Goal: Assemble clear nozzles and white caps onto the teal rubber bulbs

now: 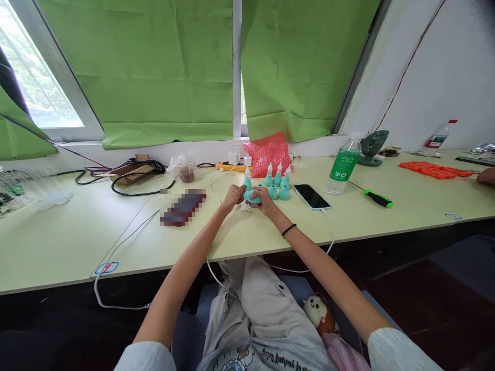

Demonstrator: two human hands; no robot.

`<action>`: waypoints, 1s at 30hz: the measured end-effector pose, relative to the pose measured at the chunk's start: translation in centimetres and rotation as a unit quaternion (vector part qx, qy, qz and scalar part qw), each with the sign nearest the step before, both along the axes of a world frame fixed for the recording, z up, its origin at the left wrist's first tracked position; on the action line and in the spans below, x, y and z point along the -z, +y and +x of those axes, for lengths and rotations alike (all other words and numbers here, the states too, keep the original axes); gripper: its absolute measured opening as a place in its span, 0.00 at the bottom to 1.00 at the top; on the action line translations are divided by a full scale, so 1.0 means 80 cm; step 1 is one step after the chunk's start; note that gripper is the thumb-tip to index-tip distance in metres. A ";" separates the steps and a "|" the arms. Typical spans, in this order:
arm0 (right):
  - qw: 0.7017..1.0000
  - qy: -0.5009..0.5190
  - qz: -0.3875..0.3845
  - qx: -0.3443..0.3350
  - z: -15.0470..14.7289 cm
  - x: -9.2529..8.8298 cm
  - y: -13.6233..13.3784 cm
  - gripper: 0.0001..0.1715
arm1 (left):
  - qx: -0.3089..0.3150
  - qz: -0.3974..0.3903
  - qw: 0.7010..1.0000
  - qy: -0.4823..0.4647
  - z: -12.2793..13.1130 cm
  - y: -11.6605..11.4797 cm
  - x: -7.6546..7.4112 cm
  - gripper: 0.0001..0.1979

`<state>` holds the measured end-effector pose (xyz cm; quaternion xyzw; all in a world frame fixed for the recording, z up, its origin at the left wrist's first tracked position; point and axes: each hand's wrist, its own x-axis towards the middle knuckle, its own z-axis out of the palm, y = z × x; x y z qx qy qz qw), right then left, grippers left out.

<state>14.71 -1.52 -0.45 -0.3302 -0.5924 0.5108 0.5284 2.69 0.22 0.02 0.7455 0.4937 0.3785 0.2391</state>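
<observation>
Near the table's front edge, my right hand is closed around a teal squeeze bulb lying on its side. The fingers of my left hand are pinched at the bulb's left end, and whatever small part they cover is hidden. Just under the bulb lies a small whitish nozzle tip. Directly behind my hands stands a teal bulb with a clear nozzle. Several more nozzle-topped bulbs are upright at the right, with open-necked teal bulbs in front of them.
Behind the bulbs are a red bubble-wrap bag and a yellow power strip. Rightward are a white phone on a cable, a green-labelled bottle, a screwdriver and a small fan. A pixelated dark object lies left.
</observation>
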 end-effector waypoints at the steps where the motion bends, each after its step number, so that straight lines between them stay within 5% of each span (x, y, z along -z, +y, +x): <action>1: 1.000 0.006 -0.005 -0.010 0.002 -0.001 0.000 0.05 | 0.011 -0.004 1.000 -0.005 -0.001 0.002 -0.001 0.13; 5: 0.999 0.033 -0.007 -0.037 0.016 -0.007 -0.001 0.07 | 0.018 0.000 1.000 0.006 -0.016 0.008 -0.011 0.12; 9: 0.997 0.067 0.021 -0.030 0.032 -0.014 -0.001 0.09 | -0.049 0.033 0.996 0.060 -0.031 0.011 -0.018 0.19; 16: 0.994 0.059 0.081 0.037 0.042 -0.013 0.001 0.18 | -0.108 0.060 0.971 0.207 -0.019 0.003 0.014 0.15; 23: 0.970 -0.008 0.132 0.204 0.069 -0.020 0.014 0.25 | -0.077 0.064 0.950 0.297 -0.012 -0.003 0.025 0.22; 30: 0.878 -0.113 0.162 0.436 0.077 -0.011 0.034 0.22 | 0.008 0.061 0.931 0.360 -0.010 -0.002 0.028 0.26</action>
